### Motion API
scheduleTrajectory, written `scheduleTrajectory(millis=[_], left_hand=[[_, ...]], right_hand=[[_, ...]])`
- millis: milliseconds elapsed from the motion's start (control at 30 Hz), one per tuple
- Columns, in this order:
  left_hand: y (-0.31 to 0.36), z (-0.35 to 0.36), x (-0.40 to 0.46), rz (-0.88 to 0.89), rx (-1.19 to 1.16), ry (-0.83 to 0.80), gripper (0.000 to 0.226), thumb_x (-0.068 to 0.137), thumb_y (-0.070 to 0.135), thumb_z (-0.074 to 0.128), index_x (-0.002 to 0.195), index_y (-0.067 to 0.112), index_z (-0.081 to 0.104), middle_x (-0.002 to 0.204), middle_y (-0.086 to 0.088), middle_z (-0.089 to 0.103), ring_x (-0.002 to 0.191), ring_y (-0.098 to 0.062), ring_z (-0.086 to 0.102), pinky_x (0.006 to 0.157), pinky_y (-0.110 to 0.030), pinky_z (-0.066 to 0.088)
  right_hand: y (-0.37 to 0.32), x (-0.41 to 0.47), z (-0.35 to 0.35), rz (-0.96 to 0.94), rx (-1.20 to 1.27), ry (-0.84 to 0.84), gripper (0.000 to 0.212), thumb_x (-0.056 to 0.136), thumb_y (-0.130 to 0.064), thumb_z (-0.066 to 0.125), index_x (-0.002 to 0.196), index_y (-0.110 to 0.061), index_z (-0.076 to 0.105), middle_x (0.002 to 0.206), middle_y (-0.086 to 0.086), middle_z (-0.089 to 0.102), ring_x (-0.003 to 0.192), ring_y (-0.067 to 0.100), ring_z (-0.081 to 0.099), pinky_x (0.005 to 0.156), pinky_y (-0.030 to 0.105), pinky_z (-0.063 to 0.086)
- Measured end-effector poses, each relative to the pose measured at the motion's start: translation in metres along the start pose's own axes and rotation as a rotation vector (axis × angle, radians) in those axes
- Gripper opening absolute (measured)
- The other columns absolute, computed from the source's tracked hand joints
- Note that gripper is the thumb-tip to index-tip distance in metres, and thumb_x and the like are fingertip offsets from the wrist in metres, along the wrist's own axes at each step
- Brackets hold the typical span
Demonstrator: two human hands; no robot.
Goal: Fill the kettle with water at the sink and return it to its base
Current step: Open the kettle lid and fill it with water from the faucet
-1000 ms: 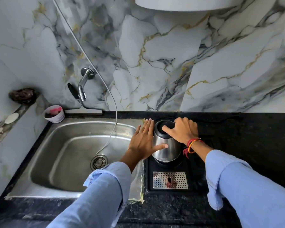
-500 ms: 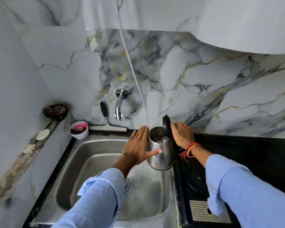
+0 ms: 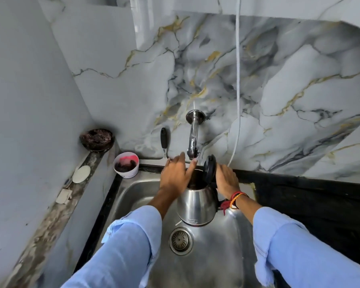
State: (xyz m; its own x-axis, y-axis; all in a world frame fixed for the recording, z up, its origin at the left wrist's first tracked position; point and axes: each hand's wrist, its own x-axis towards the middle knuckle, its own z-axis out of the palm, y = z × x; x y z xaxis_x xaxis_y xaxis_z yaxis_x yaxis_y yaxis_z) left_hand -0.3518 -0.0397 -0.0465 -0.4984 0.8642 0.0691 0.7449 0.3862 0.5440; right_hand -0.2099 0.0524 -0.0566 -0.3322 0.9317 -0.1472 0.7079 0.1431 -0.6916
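A steel kettle point(image 3: 196, 203) hangs over the steel sink point(image 3: 220, 242), above the drain, with its black lid point(image 3: 209, 171) flipped up. My right hand point(image 3: 227, 180) grips the kettle's handle on the right side. My left hand point(image 3: 175, 175) rests flat against the kettle's upper left side, fingers stretched toward the chrome tap point(image 3: 193, 138) on the wall just above the kettle's mouth. No water is visible coming from the tap. The kettle's base is out of view.
A white cup point(image 3: 126, 165) with dark contents stands at the sink's back left corner. A dark bowl point(image 3: 97, 139) and soap pieces sit on the left ledge. A black-handled squeegee point(image 3: 164, 140) leans on the wall. A white cord point(image 3: 238, 80) hangs right of the tap.
The kettle has come off its base on the right, its lid has opened, and it has moved left over the sink to under the tap. My left hand has reached toward the tap.
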Motion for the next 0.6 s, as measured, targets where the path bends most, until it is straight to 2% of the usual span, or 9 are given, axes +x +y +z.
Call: scheduleTrajectory(millis=[133, 233, 333, 400, 500, 600], left_hand=[[0.019, 0.0, 0.023, -0.093, -0.007, 0.101, 0.062, 0.1, 0.065, 0.038, 0.105, 0.012, 0.07, 0.098, -0.017, 0.076, 0.102, -0.04, 0.067, 0.1, -0.047, 0.049], [0.025, 0.007, 0.027, -0.149, 0.03, 0.12, 0.062, 0.098, 0.064, 0.045, 0.097, 0.008, 0.07, 0.089, -0.019, 0.076, 0.094, -0.04, 0.07, 0.107, -0.049, 0.045], [0.024, 0.014, 0.032, -0.128, 0.057, 0.088, 0.055, 0.101, 0.055, 0.046, 0.1, 0.003, 0.065, 0.092, -0.021, 0.075, 0.098, -0.041, 0.069, 0.117, -0.048, 0.033], [0.017, 0.011, 0.037, -0.033, 0.043, 0.025, 0.051, 0.104, 0.048, 0.045, 0.103, 0.001, 0.064, 0.099, -0.021, 0.073, 0.103, -0.041, 0.067, 0.119, -0.048, 0.027], [0.005, -0.004, 0.044, 0.119, -0.039, -0.124, 0.043, 0.105, 0.04, 0.047, 0.099, 0.002, 0.065, 0.103, -0.022, 0.071, 0.106, -0.042, 0.062, 0.112, -0.047, 0.033], [-0.005, -0.017, 0.051, 0.187, -0.056, -0.246, 0.043, 0.105, 0.046, 0.047, 0.104, 0.006, 0.064, 0.108, -0.023, 0.07, 0.107, -0.04, 0.062, 0.093, -0.042, 0.04]], right_hand=[[-0.011, 0.009, 0.009, -0.005, 0.009, 0.031, 0.078, 0.077, -0.065, 0.009, 0.085, -0.007, 0.061, 0.097, 0.02, 0.063, 0.095, 0.04, 0.056, 0.086, 0.05, 0.045], [-0.011, 0.017, 0.012, -0.005, -0.003, 0.035, 0.065, 0.088, -0.056, 0.015, 0.094, -0.008, 0.06, 0.101, 0.017, 0.06, 0.098, 0.036, 0.054, 0.089, 0.049, 0.043], [-0.009, 0.026, 0.012, -0.026, -0.074, 0.017, 0.05, 0.099, -0.044, 0.023, 0.103, -0.009, 0.058, 0.103, 0.016, 0.058, 0.101, 0.034, 0.053, 0.088, 0.045, 0.042], [-0.011, 0.027, 0.012, -0.042, -0.075, 0.021, 0.049, 0.1, -0.043, 0.024, 0.101, -0.008, 0.059, 0.097, 0.013, 0.056, 0.098, 0.033, 0.053, 0.086, 0.044, 0.043], [-0.012, 0.026, 0.01, -0.092, -0.095, 0.038, 0.03, 0.102, -0.022, 0.036, 0.11, -0.003, 0.056, 0.097, 0.021, 0.057, 0.095, 0.037, 0.055, 0.082, 0.046, 0.048], [-0.012, 0.026, 0.01, -0.089, -0.082, 0.012, 0.024, 0.097, -0.007, 0.046, 0.118, 0.002, 0.053, 0.1, 0.028, 0.06, 0.094, 0.04, 0.057, 0.079, 0.048, 0.052]])
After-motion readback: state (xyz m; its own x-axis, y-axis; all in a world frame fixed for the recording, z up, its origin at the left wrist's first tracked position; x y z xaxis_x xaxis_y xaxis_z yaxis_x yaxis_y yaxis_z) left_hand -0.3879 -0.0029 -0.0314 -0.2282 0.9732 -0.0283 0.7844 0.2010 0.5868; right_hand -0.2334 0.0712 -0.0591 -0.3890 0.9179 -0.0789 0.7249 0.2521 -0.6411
